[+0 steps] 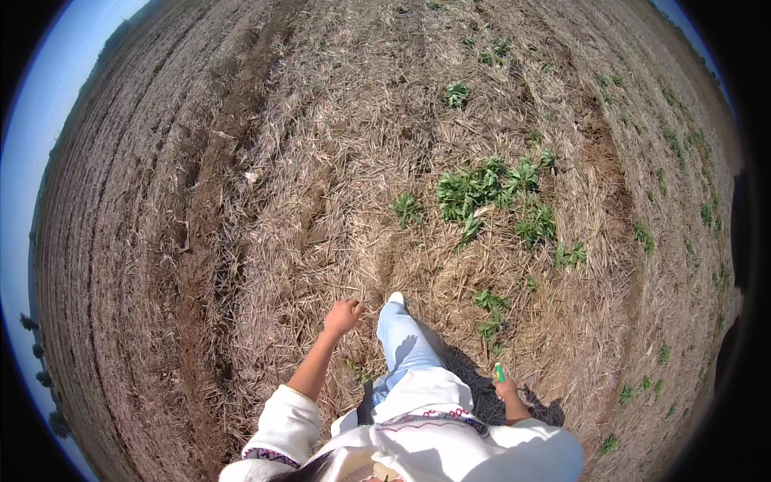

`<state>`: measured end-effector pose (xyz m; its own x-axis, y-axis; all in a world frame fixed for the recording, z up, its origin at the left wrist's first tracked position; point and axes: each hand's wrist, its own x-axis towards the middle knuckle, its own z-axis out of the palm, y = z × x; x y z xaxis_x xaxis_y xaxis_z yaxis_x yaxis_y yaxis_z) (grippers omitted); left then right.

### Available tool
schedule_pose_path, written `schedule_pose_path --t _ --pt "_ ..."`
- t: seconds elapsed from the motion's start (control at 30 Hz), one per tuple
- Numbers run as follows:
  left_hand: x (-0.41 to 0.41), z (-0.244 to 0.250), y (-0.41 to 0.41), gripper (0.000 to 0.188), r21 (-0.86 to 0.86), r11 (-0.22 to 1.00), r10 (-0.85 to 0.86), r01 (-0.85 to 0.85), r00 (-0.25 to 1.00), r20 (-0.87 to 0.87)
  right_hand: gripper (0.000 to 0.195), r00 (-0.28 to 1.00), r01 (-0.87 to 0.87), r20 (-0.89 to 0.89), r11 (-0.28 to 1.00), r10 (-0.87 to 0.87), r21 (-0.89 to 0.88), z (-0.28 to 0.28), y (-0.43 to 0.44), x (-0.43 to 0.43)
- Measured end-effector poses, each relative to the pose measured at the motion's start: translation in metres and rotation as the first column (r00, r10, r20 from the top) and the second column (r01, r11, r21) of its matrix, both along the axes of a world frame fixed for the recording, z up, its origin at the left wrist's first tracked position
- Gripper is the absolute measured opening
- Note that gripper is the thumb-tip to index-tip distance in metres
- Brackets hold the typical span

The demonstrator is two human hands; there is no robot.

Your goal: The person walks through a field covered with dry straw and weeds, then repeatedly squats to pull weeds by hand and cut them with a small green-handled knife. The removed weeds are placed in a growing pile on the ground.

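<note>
My left hand (pixel 344 316) hangs over the straw-covered ground, its fingers curled; nothing can be made out in it. Lower down at the right, my right hand (pixel 505 387) is closed around a green and yellow handle (pixel 499 372), whose end sticks up above the fist. Whatever the handle belongs to is hidden or too small to tell. A small leafy green plant (pixel 492 303) grows a short way above that hand. One leg in light blue trousers (pixel 405 340) reaches forward between my hands, with a white shoe (pixel 396 297) at its end.
Dry straw stubble (pixel 337 241) covers the field in long rows. A large clump of green plants (pixel 476 190) stands ahead to the right, with smaller ones scattered around. A bare soil furrow (pixel 202 223) runs along the left, and another strip of soil (pixel 605 156) lies at the right.
</note>
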<state>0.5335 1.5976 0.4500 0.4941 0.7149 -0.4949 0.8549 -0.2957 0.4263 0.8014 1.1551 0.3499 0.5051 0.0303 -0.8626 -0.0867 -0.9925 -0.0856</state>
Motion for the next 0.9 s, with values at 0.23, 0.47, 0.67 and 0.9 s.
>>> schedule_pose_path --t 0.23,0.47,0.67,0.9 --pt "0.013 0.000 0.151 0.032 -0.014 0.996 -0.084 0.084 0.996 -0.030 0.026 0.993 0.046 0.107 0.998 -0.051 0.047 -0.030 0.143 -0.032" --pt "-0.040 -0.065 0.274 0.034 -0.242 0.967 -0.155 0.081 0.939 -0.306 0.025 0.747 0.664 -0.192 0.703 -0.636 0.257 0.021 0.236 -0.041" --pt "0.005 -0.163 0.405 0.041 -0.301 0.904 -0.423 0.304 0.741 -0.521 0.043 0.837 0.505 0.165 0.852 -0.522 0.136 -0.007 0.278 -0.111" --pt "0.173 -0.197 0.414 0.033 -0.282 0.834 -0.552 0.475 0.737 -0.390 0.039 0.754 0.626 0.213 0.778 -0.621 0.054 -0.073 0.328 -0.165"
